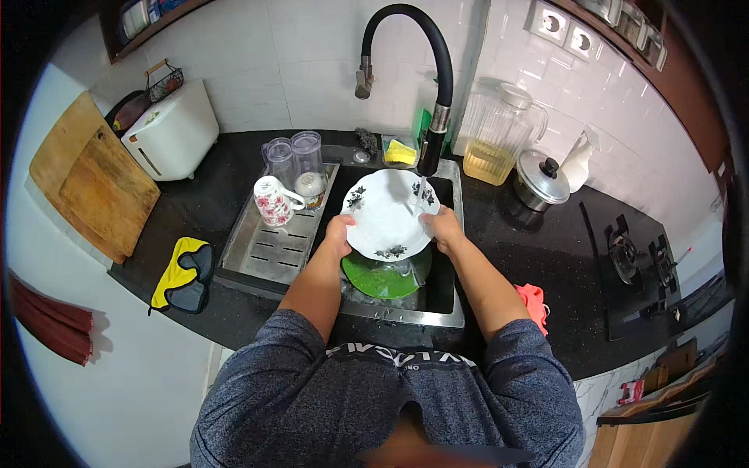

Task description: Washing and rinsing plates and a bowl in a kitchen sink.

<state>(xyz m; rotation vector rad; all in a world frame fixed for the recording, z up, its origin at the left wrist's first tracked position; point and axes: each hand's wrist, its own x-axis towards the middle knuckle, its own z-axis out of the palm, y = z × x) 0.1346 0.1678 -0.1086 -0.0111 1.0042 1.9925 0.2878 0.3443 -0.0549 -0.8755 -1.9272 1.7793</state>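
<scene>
A white plate with scalloped rim and dark floral prints is held over the sink between my two hands. My left hand grips its left edge, thumb on top; my right hand grips the right edge the same way. Water runs onto the plate from below the black faucet. Under it, a green plate lies in the sink basin. On the steel drainboard at left stand a floral mug, clear plastic cups and another printed cup.
Behind the basin is a yellow sponge in a holder. A glass pitcher and lidded pot stand right, near a gas hob. Pink cloth lies right; a yellow-grey cloth, cutting boards and white appliance are left.
</scene>
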